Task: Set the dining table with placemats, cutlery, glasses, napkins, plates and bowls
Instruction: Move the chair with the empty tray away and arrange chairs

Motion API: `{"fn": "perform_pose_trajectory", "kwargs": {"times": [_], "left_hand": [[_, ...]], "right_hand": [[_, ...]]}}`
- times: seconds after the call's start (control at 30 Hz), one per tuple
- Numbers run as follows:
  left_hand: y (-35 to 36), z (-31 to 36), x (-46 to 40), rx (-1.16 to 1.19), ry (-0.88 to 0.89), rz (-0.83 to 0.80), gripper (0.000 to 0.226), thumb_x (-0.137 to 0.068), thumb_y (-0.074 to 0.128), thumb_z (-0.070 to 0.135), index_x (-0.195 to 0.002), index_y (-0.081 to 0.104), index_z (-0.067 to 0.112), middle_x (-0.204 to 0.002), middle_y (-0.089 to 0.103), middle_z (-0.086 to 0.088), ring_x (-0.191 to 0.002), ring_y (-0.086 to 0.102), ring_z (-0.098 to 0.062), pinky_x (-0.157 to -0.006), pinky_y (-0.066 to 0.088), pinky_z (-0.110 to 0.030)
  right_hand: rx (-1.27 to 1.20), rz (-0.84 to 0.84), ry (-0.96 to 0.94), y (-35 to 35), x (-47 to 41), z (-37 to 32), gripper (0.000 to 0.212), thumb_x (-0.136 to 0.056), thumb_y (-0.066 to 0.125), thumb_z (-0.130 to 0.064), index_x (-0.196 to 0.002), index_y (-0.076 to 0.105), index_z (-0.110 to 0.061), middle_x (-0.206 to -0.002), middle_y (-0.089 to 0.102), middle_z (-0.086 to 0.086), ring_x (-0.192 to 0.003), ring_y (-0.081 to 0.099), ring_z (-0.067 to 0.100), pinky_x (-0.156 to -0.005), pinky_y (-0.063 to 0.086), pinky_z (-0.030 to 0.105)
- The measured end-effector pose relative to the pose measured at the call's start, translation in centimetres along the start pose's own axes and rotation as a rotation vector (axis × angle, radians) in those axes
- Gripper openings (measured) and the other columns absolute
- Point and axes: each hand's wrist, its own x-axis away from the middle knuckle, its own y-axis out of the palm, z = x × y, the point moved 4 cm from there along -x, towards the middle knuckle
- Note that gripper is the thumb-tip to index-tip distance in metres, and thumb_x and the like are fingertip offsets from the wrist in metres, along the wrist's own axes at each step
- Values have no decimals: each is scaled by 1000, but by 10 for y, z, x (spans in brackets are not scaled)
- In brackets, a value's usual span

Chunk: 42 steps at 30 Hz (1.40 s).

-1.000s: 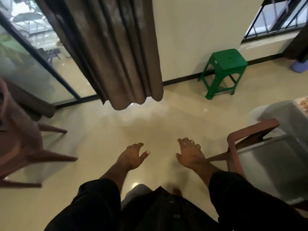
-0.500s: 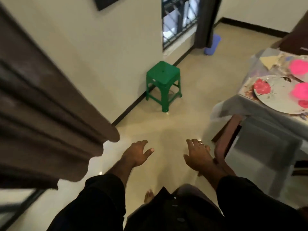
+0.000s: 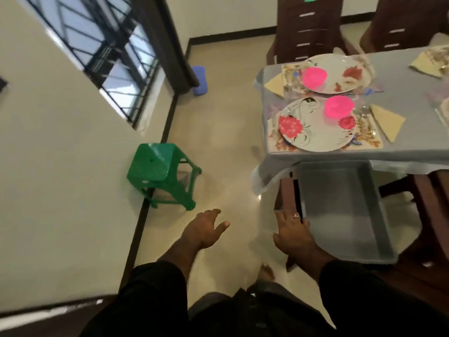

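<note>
The grey tub (image 3: 340,210) sits low beside the laid surface (image 3: 401,76), apparently on a chair seat, its long axis running away from the person and toward the cloth's hanging edge. Its inside looks bare, though blur hides the far corners. The tub lies forward and to the right of both hands. The right hand (image 3: 294,234) is the nearer by far: its fingers (image 3: 283,218) are spread and nearly straight, holding nothing, with the outer ones just at the tub's near left rim; whether they touch it cannot be told. The left hand (image 3: 204,229) hangs over bare floor, well apart from the tub, its fingers loose and empty, thumb out.

On the surface beyond, two places are laid: a near flowered plate (image 3: 313,125) and a far plate (image 3: 340,74), each bearing a pink bowl (image 3: 339,107), on printed placemats (image 3: 366,135), with folded yellow napkins (image 3: 387,121) beside them. Glasses and cutlery are too blurred to confirm. A green stool (image 3: 158,171) stands to the left by the wall.

Any grasp of the tub would likely fall to the right hand.
</note>
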Motion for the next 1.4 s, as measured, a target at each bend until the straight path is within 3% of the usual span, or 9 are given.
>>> {"fn": "perform_pose_trajectory", "kwargs": {"times": [0.1, 0.2, 0.6, 0.7, 0.9, 1.03, 1.17, 1.27, 1.4], "left_hand": [[-25, 30, -54, -65, 79, -60, 77, -100, 39, 74, -160, 38, 25, -160, 48, -6, -146, 44, -28, -118, 41, -47], [-43, 76, -109, -190, 225, -125, 80, -98, 36, 77, -159, 39, 25, -157, 51, -8, -143, 47, -30, -115, 43, -47], [-11, 298, -268, -496, 861, -480, 81, -95, 34, 81, -152, 47, 24, -146, 61, -9, -134, 57, -31, -110, 48, -47], [11, 326, -279, -538, 961, -518, 68, -103, 46, 68, -153, 48, 21, -146, 61, -10, -131, 59, -30, -109, 47, -42], [66, 362, -301, -606, 962, -592, 71, -100, 54, 67, -156, 46, 25, -155, 54, -3, -143, 49, -26, -116, 42, -40], [117, 376, -353, -658, 915, -473, 77, -92, 59, 71, -151, 51, 22, -157, 47, -8, -145, 40, -33, -120, 38, -49], [157, 394, -409, -685, 867, -114, 67, -84, 72, 65, -134, 63, 21, -158, 43, -12, -140, 41, -41, -108, 44, -55], [168, 404, -431, -596, 718, 50, 72, -84, 82, 47, -141, 58, 10, -160, 39, -20, -138, 42, -45, -103, 42, -57], [186, 404, -444, -626, 699, 158, 82, -78, 82, 49, -144, 51, 12, -155, 38, -22, -131, 42, -46, -96, 46, -61]], "right_hand": [[-23, 21, 145, -20, -20, 39, 67, -83, 54, -46, -146, 37, -30, -141, 51, 3, -123, 52, 29, -101, 40, 56], [-97, 46, 316, -38, -30, 77, 72, -86, 56, -56, -149, 36, -27, -145, 48, 3, -133, 47, 28, -106, 35, 55], [-556, 209, 1042, -9, -17, 139, 68, -82, 59, -39, -145, 38, -26, -139, 49, 5, -131, 48, 31, -107, 39, 53], [-677, 232, 1148, 7, -17, 135, 67, -86, 62, -44, -146, 38, -24, -144, 47, 5, -136, 44, 31, -109, 40, 53], [-856, 224, 1296, 53, -25, 151, 80, -87, 66, -49, -155, 32, -23, -151, 41, 7, -139, 42, 32, -110, 42, 53], [-901, 237, 1366, 95, -47, 190, 78, -89, 69, -51, -153, 35, -21, -147, 41, 9, -136, 44, 33, -108, 46, 53], [-918, 236, 1481, 141, -73, 234, 73, -87, 71, -49, -147, 40, -21, -149, 37, 13, -132, 45, 38, -104, 47, 53], [-882, 254, 1626, 166, -87, 257, 77, -82, 73, -45, -143, 40, -12, -146, 37, 20, -125, 47, 43, -98, 48, 51], [-879, 307, 1865, 178, -92, 276, 95, -75, 71, -46, -150, 32, -5, -141, 43, 25, -118, 50, 46, -95, 49, 51]]}}
